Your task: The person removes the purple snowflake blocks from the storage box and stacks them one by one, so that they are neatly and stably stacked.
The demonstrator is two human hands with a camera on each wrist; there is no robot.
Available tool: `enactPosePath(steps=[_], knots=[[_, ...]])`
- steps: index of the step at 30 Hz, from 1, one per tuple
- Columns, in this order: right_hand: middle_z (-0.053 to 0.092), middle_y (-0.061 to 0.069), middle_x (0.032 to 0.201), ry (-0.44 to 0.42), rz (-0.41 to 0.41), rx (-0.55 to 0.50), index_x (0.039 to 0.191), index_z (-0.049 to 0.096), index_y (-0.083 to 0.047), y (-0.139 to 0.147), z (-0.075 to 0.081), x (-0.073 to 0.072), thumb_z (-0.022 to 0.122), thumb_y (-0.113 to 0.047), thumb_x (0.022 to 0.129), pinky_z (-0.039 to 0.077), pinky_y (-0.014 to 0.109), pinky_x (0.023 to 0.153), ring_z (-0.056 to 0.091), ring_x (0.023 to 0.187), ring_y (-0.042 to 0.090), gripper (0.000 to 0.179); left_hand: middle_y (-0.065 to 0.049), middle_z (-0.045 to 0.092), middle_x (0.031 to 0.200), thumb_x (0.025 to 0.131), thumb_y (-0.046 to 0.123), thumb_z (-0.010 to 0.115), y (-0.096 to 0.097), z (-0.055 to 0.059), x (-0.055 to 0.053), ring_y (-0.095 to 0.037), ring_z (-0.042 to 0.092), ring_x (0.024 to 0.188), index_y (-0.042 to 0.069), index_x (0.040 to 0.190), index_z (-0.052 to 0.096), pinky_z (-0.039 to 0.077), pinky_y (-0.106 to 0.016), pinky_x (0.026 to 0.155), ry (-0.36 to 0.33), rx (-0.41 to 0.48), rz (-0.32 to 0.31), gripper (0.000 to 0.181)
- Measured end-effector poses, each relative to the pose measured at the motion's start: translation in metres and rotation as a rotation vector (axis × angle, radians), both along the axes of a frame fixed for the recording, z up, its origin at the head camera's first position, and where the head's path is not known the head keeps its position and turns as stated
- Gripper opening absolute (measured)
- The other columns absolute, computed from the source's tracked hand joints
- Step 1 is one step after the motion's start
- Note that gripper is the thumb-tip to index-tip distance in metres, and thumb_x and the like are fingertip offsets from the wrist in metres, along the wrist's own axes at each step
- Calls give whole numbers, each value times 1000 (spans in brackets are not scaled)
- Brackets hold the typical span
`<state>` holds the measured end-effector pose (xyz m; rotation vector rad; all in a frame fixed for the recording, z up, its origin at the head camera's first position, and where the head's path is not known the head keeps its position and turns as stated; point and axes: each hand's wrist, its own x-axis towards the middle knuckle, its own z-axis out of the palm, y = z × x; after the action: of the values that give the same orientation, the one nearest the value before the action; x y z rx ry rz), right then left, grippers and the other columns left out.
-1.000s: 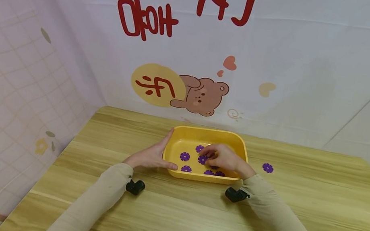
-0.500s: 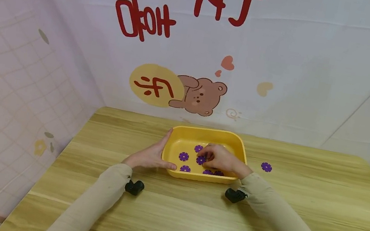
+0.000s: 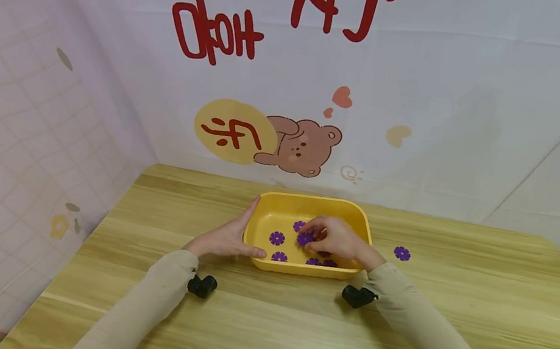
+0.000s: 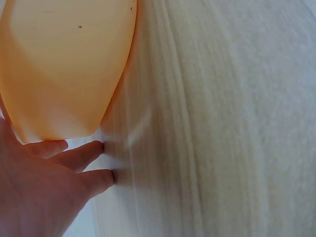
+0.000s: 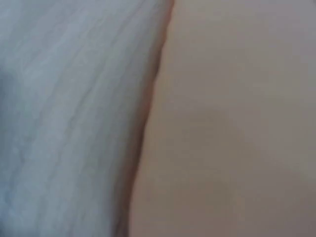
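Note:
A yellow plastic bin (image 3: 308, 270) stands on the table with several purple snowflake discs inside, such as one at the left (image 3: 277, 238). My right hand (image 3: 336, 237) reaches into the bin. Between its thumb and fingers it pinches a purple snowflake disc (image 3: 305, 239). My left hand (image 3: 225, 238) rests against the bin's left end, its thumb lying along the front rim. In the left wrist view, its straight fingers (image 4: 79, 155) are spread beside the bin's outer wall. The right wrist view shows the bin's blurred outer wall (image 5: 222, 118), but not the hand.
A loose purple snowflake disc (image 3: 402, 254) lies on the wooden table (image 3: 276, 328), right of the bin. Behind the table hangs a white printed cloth (image 3: 443, 128). A dark wrist camera sits on each wrist.
My right hand has taken hold of one disc and raised it slightly from the bin floor. My left hand stays at the bin's left end. The head view has shifted slightly.

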<state>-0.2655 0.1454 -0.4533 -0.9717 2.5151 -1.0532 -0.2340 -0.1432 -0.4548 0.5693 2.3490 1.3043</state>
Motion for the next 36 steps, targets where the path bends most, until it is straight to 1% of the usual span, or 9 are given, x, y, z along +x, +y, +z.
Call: enactPosePath(steps=[2,8,11,15,18,23,25,30,36], knots=[[66,6,101,-5,-6,-17,110,70,-2,1,2,0,78,-9,81,54,31,79,60,88,21,31,-14,0,160,80,20,81,0,0,0,-26,45,127,16,153,-18,24,-38,112,2,-4,-1,123],[65,9,100,-5,-10,-50,110,70,0,5,6,1,77,-6,80,54,30,77,59,86,21,31,-14,1,160,80,21,82,0,1,0,-25,48,123,15,153,-17,24,-37,113,1,-15,2,123],[65,9,100,12,-6,-76,110,69,1,8,9,4,76,-5,80,54,33,78,60,86,22,31,-14,1,160,80,22,82,0,2,0,-24,49,122,17,153,-18,24,-37,113,0,-22,3,124],[65,7,100,32,-6,-110,109,69,1,12,13,9,75,-3,80,54,37,80,60,88,24,30,-14,0,160,80,21,82,0,2,1,-24,53,117,18,153,-19,25,-37,112,-9,-9,2,124],[65,9,100,43,-6,-120,110,68,1,16,16,11,75,-3,80,55,38,81,60,87,24,30,-14,1,160,80,22,82,0,2,1,-23,55,114,18,153,-18,26,-37,112,-7,-1,4,124],[64,16,102,51,-10,-130,111,66,5,24,15,13,76,-3,81,55,36,81,61,87,24,33,-13,1,160,79,23,82,-1,2,2,-24,51,119,19,153,-17,24,-38,113,-5,-3,8,124],[64,16,103,49,-12,-134,112,65,6,27,15,13,76,-3,81,55,36,81,60,87,23,34,-13,0,160,79,22,82,-1,1,2,-25,49,122,20,153,-17,23,-39,113,-3,-2,8,124],[63,12,102,43,-17,-152,113,65,5,35,19,17,74,1,81,54,35,81,59,85,20,34,-14,1,160,79,22,82,-1,2,2,-25,50,121,19,153,-17,23,-39,113,-3,5,6,124],[62,10,103,23,-49,-197,113,65,5,47,24,21,73,5,80,53,40,82,57,90,24,34,-14,1,160,79,22,82,0,1,2,-26,45,126,18,153,-17,22,-39,113,-5,-3,9,124]])
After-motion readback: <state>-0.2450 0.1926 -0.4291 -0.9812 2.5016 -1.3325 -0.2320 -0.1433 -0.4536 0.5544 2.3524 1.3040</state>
